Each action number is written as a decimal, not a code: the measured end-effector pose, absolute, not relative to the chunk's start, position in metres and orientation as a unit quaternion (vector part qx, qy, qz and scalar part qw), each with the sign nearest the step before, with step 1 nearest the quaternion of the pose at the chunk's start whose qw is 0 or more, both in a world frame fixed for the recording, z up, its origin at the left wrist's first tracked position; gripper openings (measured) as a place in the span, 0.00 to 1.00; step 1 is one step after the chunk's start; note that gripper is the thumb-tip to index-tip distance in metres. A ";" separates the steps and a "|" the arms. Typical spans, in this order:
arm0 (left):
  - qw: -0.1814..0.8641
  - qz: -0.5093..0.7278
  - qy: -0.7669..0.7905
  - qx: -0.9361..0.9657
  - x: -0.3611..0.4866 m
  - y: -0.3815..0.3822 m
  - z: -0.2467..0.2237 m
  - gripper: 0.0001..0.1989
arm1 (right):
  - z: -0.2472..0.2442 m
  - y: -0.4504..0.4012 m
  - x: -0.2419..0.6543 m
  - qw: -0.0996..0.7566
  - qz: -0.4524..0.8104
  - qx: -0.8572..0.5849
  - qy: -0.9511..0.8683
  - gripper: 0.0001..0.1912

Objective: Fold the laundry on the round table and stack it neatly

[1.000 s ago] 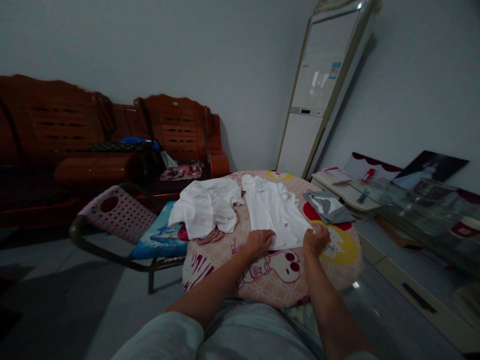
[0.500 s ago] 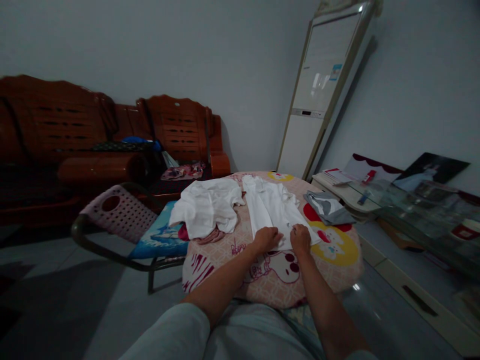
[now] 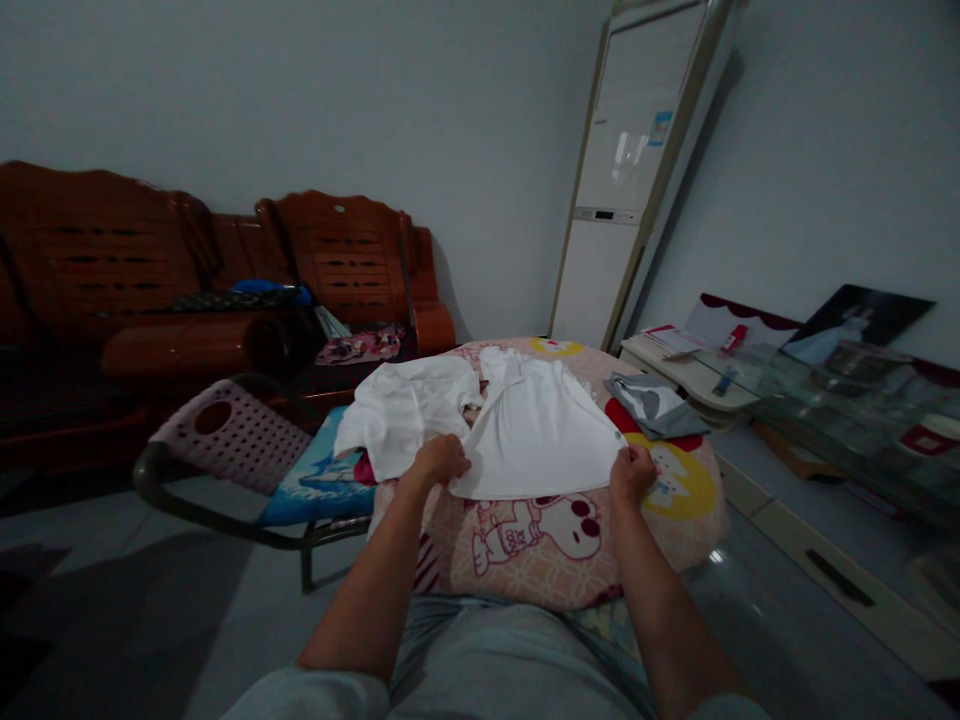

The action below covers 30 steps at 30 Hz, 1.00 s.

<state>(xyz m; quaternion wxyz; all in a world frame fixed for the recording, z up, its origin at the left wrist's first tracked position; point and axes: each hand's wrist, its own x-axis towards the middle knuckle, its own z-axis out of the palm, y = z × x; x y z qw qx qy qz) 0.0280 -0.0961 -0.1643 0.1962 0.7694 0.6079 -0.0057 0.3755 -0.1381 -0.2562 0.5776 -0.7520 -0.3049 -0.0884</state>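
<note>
A white shirt (image 3: 544,430) lies spread on the patterned tablecloth (image 3: 525,560), its near hem stretched between my hands. My left hand (image 3: 441,462) pinches the hem's left corner. The right corner is gripped in the closed fingers of my right hand (image 3: 633,474). Left of this shirt, close to my left hand, rests a rumpled white garment (image 3: 409,405), with a bit of dark pink cloth (image 3: 364,468) showing under its edge. A folded grey garment (image 3: 654,404) sits at the right side of the table.
A chair with a woven pink back (image 3: 236,430) and blue seat (image 3: 319,480) touches the table's left side. Wooden sofas (image 3: 352,250) stand behind. To the right are a glass shelf (image 3: 825,405) and a low cabinet (image 3: 825,580). A tall white air conditioner (image 3: 600,260) occupies the corner.
My hands have moved apart, the left one leftward and the right one rightward. The shirt's lower part, narrower and folded before, is now pulled out wide and flat.
</note>
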 end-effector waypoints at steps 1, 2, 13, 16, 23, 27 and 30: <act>0.224 -0.018 0.580 0.783 0.032 -0.100 -0.163 0.10 | -0.257 -0.138 0.377 0.581 -0.092 -0.750 -0.303 0.13; 0.255 -0.024 0.551 0.795 0.037 -0.103 -0.162 0.10 | -0.258 -0.138 0.377 0.584 -0.095 -0.748 -0.301 0.13; 0.216 0.101 0.508 0.827 0.035 -0.097 -0.168 0.06 | -0.259 -0.138 0.379 0.574 -0.070 -0.751 -0.320 0.12; 0.263 0.154 0.467 0.830 0.043 -0.098 -0.162 0.11 | -0.256 -0.139 0.374 0.563 -0.073 -0.753 -0.333 0.12; 0.288 0.177 0.418 0.843 0.100 -0.115 -0.186 0.22 | -0.243 -0.138 0.338 0.535 -0.104 -0.677 -0.495 0.14; 0.376 0.199 0.396 0.814 0.107 -0.115 -0.206 0.21 | -0.241 -0.129 0.309 0.548 0.073 -0.618 -0.559 0.14; 0.458 0.256 0.356 0.773 0.101 -0.107 -0.202 0.18 | -0.238 -0.115 0.288 0.552 0.319 -0.563 -0.525 0.16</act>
